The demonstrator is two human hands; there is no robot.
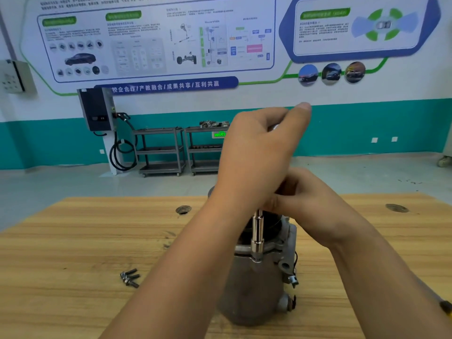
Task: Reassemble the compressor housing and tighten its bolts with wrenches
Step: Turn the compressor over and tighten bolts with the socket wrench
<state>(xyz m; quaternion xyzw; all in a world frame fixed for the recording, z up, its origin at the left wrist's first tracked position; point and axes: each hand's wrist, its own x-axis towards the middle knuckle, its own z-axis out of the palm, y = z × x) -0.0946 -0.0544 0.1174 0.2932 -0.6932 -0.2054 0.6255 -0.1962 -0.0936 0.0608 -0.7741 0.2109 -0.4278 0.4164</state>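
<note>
the compressor housing [252, 285] stands upright on the wooden worktop [73, 245], a bit right of the middle and well back from the far edge. a shiny socket wrench [257, 237] stands straight up on the near rim of the housing, with its tip sitting on the rim. the left hand [256, 155] is high up and wrapped round the top of the wrench, with the thumb sticking up. the right hand [308, 204] is lower, and its fingers curl round the wrench shaft just under the left hand. a few loose bolts [129, 278] lie in a little pile to the left of the housing, apart from it, with bare wood all round them. there is wide open room on the left side of the worktop. there is less on the right, where the right arm crosses. a round hole [183, 209] sits near the far edge. past that edge is grey floor [61, 182], and two metal carts [161, 150] stand by the wall.
</note>
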